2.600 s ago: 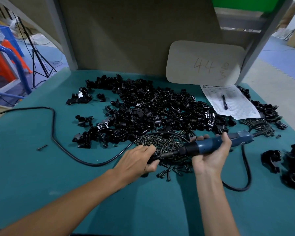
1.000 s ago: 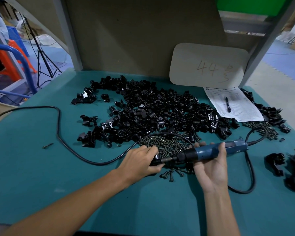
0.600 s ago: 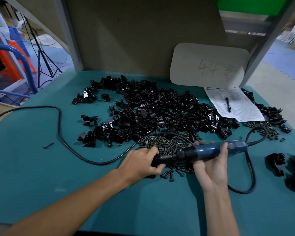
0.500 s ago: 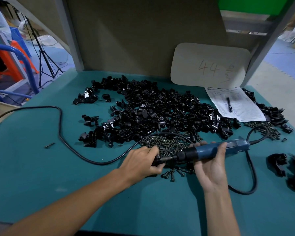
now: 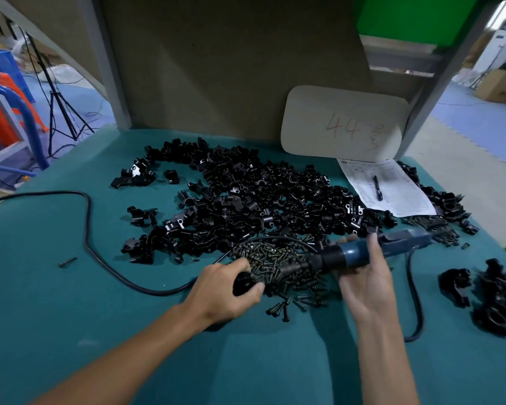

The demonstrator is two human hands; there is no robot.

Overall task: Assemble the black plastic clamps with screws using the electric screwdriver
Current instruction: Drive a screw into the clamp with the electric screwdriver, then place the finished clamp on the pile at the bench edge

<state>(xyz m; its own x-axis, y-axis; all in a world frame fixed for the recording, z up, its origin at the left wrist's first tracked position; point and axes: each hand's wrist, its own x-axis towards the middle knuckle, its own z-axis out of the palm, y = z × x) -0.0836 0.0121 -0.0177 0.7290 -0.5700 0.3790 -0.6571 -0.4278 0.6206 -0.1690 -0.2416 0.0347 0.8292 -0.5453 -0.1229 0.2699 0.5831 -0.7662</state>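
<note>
Clamp (image 5: 244,284), pinched in your left hand's (image 5: 225,290) curled fingers, has come away from the bit of the electric screwdriver (image 5: 360,254) your right hand (image 5: 368,282) wraps, over the screws (image 5: 275,258) toward the table's (image 5: 70,317) front edge, so that screw looks driven.

Rounded board (image 5: 342,124) marked 44 is being propped against back panel (image 5: 231,68); pen (image 5: 377,188) is being carried on printed sheet (image 5: 400,200).
</note>
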